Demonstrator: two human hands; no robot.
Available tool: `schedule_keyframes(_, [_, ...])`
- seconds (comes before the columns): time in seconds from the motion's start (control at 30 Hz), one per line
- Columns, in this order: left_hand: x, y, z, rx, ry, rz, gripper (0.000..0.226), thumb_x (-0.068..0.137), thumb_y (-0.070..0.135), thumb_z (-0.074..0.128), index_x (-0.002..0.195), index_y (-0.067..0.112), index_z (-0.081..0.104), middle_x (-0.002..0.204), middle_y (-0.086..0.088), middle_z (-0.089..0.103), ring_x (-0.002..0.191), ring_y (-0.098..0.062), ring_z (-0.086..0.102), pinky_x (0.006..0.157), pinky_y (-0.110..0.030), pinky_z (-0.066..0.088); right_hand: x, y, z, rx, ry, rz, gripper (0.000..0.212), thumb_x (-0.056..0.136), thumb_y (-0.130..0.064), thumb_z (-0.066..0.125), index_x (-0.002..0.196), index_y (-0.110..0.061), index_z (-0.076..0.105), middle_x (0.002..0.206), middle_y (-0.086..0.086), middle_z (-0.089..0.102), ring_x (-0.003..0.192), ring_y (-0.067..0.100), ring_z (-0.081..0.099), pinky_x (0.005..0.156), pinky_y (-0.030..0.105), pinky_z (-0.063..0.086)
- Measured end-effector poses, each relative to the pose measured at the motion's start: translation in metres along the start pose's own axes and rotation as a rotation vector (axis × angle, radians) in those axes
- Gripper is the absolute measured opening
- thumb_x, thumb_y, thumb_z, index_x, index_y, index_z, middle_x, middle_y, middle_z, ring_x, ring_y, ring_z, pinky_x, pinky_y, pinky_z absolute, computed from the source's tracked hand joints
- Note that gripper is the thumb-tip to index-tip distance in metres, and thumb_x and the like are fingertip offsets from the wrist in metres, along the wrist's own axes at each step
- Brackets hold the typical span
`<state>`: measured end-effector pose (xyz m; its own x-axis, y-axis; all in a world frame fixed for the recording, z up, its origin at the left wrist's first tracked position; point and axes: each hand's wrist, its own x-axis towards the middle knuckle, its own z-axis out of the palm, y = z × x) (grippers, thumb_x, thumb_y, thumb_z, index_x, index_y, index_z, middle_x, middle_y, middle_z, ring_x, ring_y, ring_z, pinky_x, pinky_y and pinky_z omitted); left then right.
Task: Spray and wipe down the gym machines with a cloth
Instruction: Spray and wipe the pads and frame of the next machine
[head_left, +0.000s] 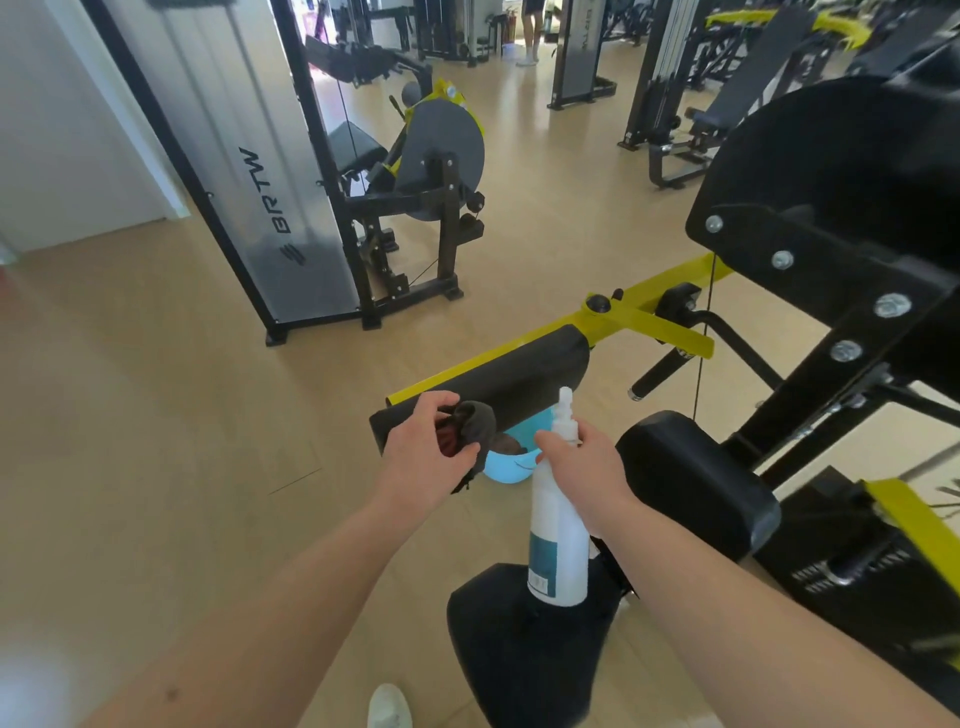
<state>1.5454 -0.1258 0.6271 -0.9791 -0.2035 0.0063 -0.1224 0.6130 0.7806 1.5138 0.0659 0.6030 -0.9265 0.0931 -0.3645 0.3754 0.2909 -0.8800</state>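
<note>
Left hand (431, 441) bunched round dark cloth (475, 423) at pad (519, 374) end. Right hand (582, 462) wrapped round white bottle (558, 519) beside pad. Blue basin (506, 472) under pad, dark lump (508, 445) inside.

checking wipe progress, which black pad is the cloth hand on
The long pad on the yellow bar; the left hand holds the cloth at its near end.

forearms enter at seven and five o'clock, converging toward centre. left hand (431, 449) curls around a dark cloth (477, 422); right hand (584, 465) grips a spray bottle (557, 535).
</note>
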Motion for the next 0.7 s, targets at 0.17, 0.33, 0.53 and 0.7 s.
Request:
schedule_keyframes(0.17, [0.007, -0.018, -0.007, 0.074, 0.15, 0.173, 0.045, 0.088, 0.006, 0.071, 0.127, 0.026, 0.064, 0.12, 0.011, 0.059, 0.112, -0.008, 0.053, 0.097, -0.026, 0.05, 0.001, 0.0, 0.009, -0.07, -0.071, -0.052, 0.037, 0.094, -0.045, 0.065, 0.126, -0.036, 0.049, 0.11, -0.002, 0.06, 0.094, 0.019, 0.063, 0.076, 0.032, 0.058])
schedule_keyframes(0.33, [0.016, -0.041, -0.015, 0.448, 0.291, 0.456, 0.05, 0.078, -0.002, 0.066, 0.122, 0.021, 0.072, 0.127, 0.001, 0.063, 0.113, -0.024, 0.051, 0.094, -0.031, 0.043, -0.006, -0.007, 0.027, -0.099, -0.193, -0.128, 0.024, 0.095, -0.041, 0.065, 0.114, -0.043, 0.05, 0.099, -0.007, 0.06, 0.089, 0.016, 0.061, 0.07, 0.027, 0.052])
schedule_keyframes(0.53, [0.035, -0.065, -0.006, 0.831, 0.019, 0.473, 0.059, 0.094, 0.032, 0.063, 0.15, 0.035, 0.046, 0.159, -0.009, 0.043, 0.145, -0.036, 0.04, 0.12, -0.054, 0.023, -0.003, -0.007, 0.041, -0.044, -0.201, -0.102, 0.017, 0.094, -0.04, 0.067, 0.096, -0.049, 0.054, 0.097, -0.004, 0.066, 0.092, 0.017, 0.063, 0.081, 0.036, 0.056])
schedule_keyframes(0.7, [0.06, -0.06, 0.004, 1.019, -0.13, 0.554, 0.059, 0.098, 0.038, 0.063, 0.151, 0.046, 0.039, 0.166, -0.007, 0.029, 0.148, -0.041, 0.035, 0.113, -0.066, 0.032, 0.008, -0.001, 0.037, -0.061, -0.158, -0.06, 0.034, 0.095, -0.044, 0.066, 0.125, -0.041, 0.05, 0.102, -0.01, 0.061, 0.091, 0.016, 0.062, 0.073, 0.027, 0.054])
